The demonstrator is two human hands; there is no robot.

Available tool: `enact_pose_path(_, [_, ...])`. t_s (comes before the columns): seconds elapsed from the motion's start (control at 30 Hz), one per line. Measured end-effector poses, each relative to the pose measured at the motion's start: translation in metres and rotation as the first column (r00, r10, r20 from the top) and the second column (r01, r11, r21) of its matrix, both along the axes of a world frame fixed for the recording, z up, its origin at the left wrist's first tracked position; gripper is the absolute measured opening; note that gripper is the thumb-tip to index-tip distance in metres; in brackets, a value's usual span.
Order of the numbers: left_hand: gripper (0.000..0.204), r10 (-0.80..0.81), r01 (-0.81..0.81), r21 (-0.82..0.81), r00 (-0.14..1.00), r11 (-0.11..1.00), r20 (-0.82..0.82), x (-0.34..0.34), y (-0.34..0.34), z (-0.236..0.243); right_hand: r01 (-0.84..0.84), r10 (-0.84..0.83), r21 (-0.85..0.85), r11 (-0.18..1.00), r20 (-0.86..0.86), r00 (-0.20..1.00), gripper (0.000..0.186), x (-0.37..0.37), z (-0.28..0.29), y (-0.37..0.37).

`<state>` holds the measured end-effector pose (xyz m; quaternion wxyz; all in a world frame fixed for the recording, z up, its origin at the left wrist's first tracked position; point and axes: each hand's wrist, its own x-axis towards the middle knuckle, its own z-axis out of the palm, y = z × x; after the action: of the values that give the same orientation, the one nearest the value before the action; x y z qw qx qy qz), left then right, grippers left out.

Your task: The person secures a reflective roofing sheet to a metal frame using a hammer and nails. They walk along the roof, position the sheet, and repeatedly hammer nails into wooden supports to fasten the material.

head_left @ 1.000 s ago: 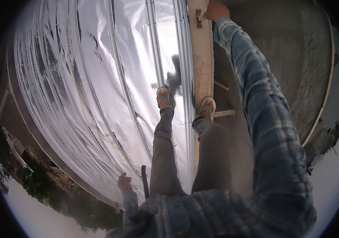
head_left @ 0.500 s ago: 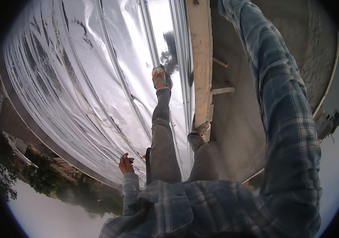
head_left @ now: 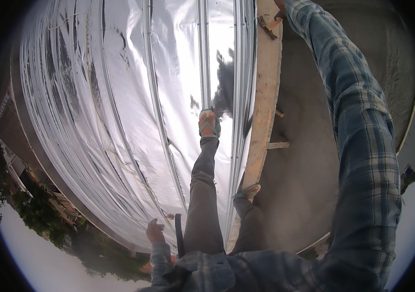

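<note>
My right arm in a plaid sleeve reaches far up the frame; my right hand [head_left: 280, 4] is cut off by the top edge next to a small wooden block [head_left: 268, 23] on a long wooden plank [head_left: 264, 102]. Its fingers are hidden. My left hand [head_left: 155, 230] hangs low by my hip with fingers apart and nothing in it, just over the shiny silver foil sheeting [head_left: 120, 97]. My left sandalled foot [head_left: 208, 122] stands on the foil between metal battens [head_left: 202, 53]. My right sandalled foot [head_left: 249, 191] rests against the plank.
A grey concrete wall surface [head_left: 309, 146] lies right of the plank, with short wooden cleats [head_left: 278, 145] sticking out. A dark tool handle [head_left: 178, 233] hangs at my hip. Trees and rooftops [head_left: 37, 214] show far below the foil's lower edge.
My right hand has slid up out of the top of the view. My right foot has come down the plank toward me, while the left foot stays on the foil.
</note>
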<state>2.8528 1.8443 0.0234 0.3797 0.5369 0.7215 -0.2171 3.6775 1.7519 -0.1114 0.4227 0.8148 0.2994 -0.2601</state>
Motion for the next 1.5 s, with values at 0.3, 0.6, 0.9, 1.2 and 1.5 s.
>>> enact_pose_path(0.3, [0.032, 0.078, -0.069, -0.067, 0.988, 0.995, 0.136, -0.015, -0.022, -0.012, 0.368, -0.412, -0.185, 0.911, -0.436, 0.8, 0.03, -0.089, 0.009, -0.101])
enact_pose_path(0.6, [0.03, 0.055, -0.008, -0.135, 0.938, 0.991, 0.342, 0.055, 0.029, -0.051, 0.918, -0.699, 0.039, 0.396, -0.636, 0.328, 0.051, -0.3, 0.075, -0.289])
enact_pose_path(0.9, [0.026, -0.193, 0.295, -0.158, 0.863, 0.942, 0.466, 0.207, 0.012, -0.099, 0.977, -0.84, 0.154, 0.15, -0.501, 0.208, 0.054, -0.441, 0.05, -0.296])
enact_pose_path(1.2, [0.028, -0.183, 0.467, -0.471, 0.827, 0.748, 0.531, 0.296, -0.085, -0.118, 0.957, -0.94, 0.273, -0.098, -0.342, 0.001, 0.041, -0.446, 0.024, -0.309])
enact_pose_path(1.5, [0.03, -0.295, 0.587, -0.487, 0.781, 0.647, 0.551, 0.306, -0.132, -0.129, 0.91, -0.926, 0.306, -0.281, -0.335, -0.173, 0.035, -0.455, 0.025, -0.309])
